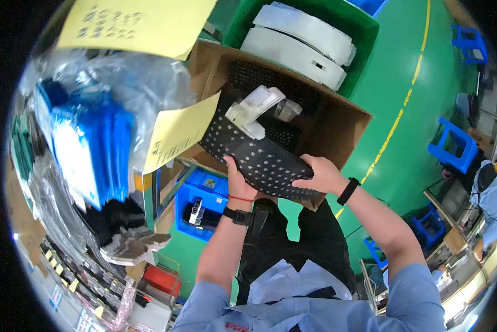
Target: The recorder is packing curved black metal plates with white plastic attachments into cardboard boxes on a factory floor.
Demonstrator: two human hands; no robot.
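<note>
1 blk sheet w/ white dots (265, 163): under fingers of both hands, at near side of open cardboard box (342, 119).
L hand (239, 181): thumb laid on sheet, other fingers hidden (curl can't be told).
R hand (323, 176): part-open, thumb & forefinger spread, gripping sheet's R end.
White plastic pcs (254, 108): beyond fingertips, at sheet's far edge.
Green bin (367, 47) w/ white curved panels (290, 55): farther past fingers, behind box.
Blue bin (187, 191): L of L fingers, near wrist.

A curved, white-dotted black sheet (259, 163) obstructs the open brown cardboard box (339, 124)'s near side, a yellow paper sheet (179, 133) its left; rightward, above green floor (431, 83), passage is free.
</note>
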